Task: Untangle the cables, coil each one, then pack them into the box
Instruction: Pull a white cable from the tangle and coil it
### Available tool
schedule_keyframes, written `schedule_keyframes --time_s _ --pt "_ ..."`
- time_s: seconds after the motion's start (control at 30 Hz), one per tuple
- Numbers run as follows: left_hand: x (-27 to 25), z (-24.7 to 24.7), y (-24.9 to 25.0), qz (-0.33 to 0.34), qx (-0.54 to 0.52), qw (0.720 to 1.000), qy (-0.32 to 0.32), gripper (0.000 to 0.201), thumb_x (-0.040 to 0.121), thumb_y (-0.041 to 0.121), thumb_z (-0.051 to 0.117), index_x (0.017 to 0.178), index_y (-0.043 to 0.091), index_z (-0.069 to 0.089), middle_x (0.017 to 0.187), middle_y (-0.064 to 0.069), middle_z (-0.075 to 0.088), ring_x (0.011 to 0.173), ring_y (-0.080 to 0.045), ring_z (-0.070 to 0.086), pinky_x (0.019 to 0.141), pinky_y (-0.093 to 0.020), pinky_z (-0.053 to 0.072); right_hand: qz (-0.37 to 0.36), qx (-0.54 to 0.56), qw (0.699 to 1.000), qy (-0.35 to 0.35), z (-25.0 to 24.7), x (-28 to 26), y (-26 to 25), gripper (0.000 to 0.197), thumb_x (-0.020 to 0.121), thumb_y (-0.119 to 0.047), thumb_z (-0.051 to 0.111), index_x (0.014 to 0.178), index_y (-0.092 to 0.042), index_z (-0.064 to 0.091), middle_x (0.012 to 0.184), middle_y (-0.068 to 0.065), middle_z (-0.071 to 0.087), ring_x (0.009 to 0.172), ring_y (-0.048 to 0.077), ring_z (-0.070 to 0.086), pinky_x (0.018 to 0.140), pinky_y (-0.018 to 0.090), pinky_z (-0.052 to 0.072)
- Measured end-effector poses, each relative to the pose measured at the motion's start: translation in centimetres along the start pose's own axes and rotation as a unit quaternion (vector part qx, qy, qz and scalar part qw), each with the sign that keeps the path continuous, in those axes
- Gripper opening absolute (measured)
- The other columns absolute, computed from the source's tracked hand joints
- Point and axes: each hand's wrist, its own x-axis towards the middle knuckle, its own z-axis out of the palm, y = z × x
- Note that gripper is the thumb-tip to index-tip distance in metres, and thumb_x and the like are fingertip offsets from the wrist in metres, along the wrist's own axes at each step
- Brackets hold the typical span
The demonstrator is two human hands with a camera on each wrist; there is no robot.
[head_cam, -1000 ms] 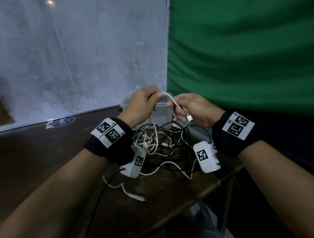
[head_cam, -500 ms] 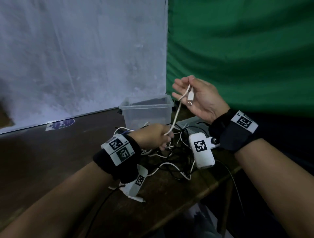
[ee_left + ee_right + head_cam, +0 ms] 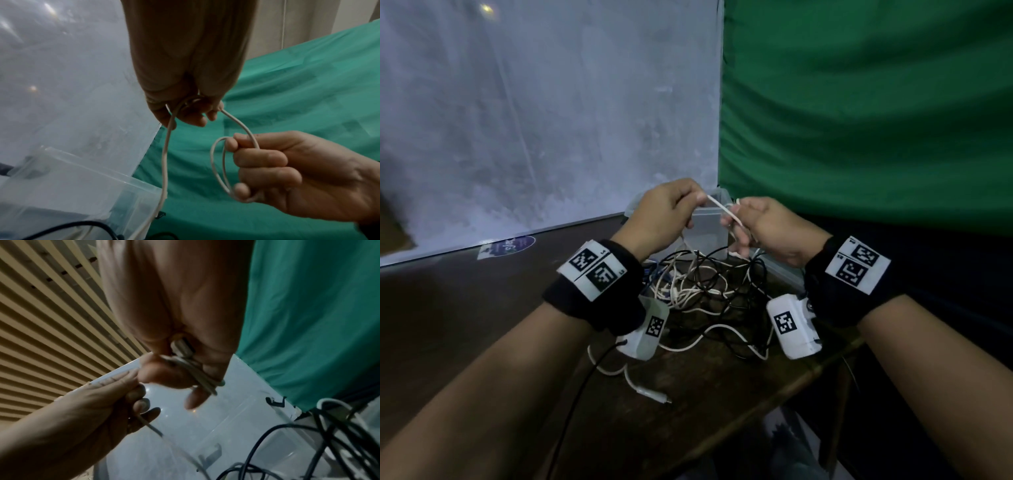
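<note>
Mid-coil on one white USB cable (image 3: 240, 126). Right hand (image 3: 767, 228) clenched round two small loops of it, its USB plug tucked in the palm. Left hand (image 3: 666, 214) pinching the same cable just beside, thumb against forefinger. Short taut span between the two hands, running roughly left to right above the clear plastic box (image 3: 705, 236). From the left hand, the free length drops straight down past the box into the tangle of cables (image 3: 709, 291), so slack for the next loop probably has to come from below, fed up by the left hand toward the right.

Count: two hands on one cable; one box, standing at the far edge of the desk (image 3: 482, 308), nothing visibly packed in it. In the tangle, white and black strands mixed, exact number not tellable. One white connector end (image 3: 654, 395) loose on the desk toward the near edge.
</note>
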Motion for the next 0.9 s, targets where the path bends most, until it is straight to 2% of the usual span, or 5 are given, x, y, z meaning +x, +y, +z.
schedule_keyframes --time_s 0.33,0.5,0.6,0.7,0.9 --pt "-0.1 3.5 -1.5 -0.091 -0.054 0.994 -0.037 0.020 0.099 0.013 0.045 0.106 0.012 0.063 0.062 0.002 0.053 0.045 0.002 0.051 0.048 -0.010 0.040 0.005 0.191 0.981 -0.020 0.4 -1.0 -2.0 0.039 0.103 -0.028 0.032 0.068 -0.013 0.038 0.074 0.013 0.069 0.032 0.011 0.041 0.043 0.024 0.034" --pt "-1.9 5.2 -1.4 -0.099 0.020 0.968 -0.229 0.021 0.099 0.015 0.043 0.114 0.013 0.058 0.066 0.005 0.058 0.058 -0.003 0.058 0.061 -0.012 0.046 -0.026 0.323 0.944 0.061 -0.4 -0.3 -2.6 0.033 0.102 -0.022 0.037 0.075 -0.005 0.047 0.125 0.026 0.057 0.095 0.028 0.069 0.077 0.034 0.058" --pt "-2.2 4.8 -1.9 -0.078 0.053 0.953 -0.289 0.018 0.097 0.020 0.048 0.106 0.016 0.063 0.070 0.009 0.062 0.074 -0.010 0.058 0.081 -0.027 0.047 -0.025 0.242 0.960 0.142 -0.8 0.7 -1.7 0.028 0.102 -0.020 0.038 0.080 -0.010 0.052 0.123 0.023 0.058 0.113 0.028 0.059 0.096 0.039 0.048" --pt "-1.9 3.2 -2.1 -0.050 0.070 0.945 -0.316 0.014 0.093 0.017 0.053 0.085 0.024 0.064 0.079 0.007 0.066 0.078 -0.011 0.060 0.081 -0.029 0.047 -0.058 0.035 0.978 0.198 -1.0 0.9 -0.1 0.028 0.101 -0.020 0.040 0.078 -0.014 0.056 0.067 -0.001 0.058 0.062 0.006 0.052 0.068 0.023 0.042" --pt "-0.6 1.7 -1.0 -0.011 0.092 0.979 -0.180 0.022 0.095 0.021 0.054 0.074 0.022 0.058 0.070 0.004 0.061 0.056 -0.004 0.053 0.055 -0.020 0.040 -0.010 -0.226 0.971 0.074 -1.3 0.6 1.2 0.026 0.101 -0.020 0.039 0.079 -0.013 0.050 0.084 0.015 0.068 0.076 0.033 0.065 0.074 0.040 0.051"
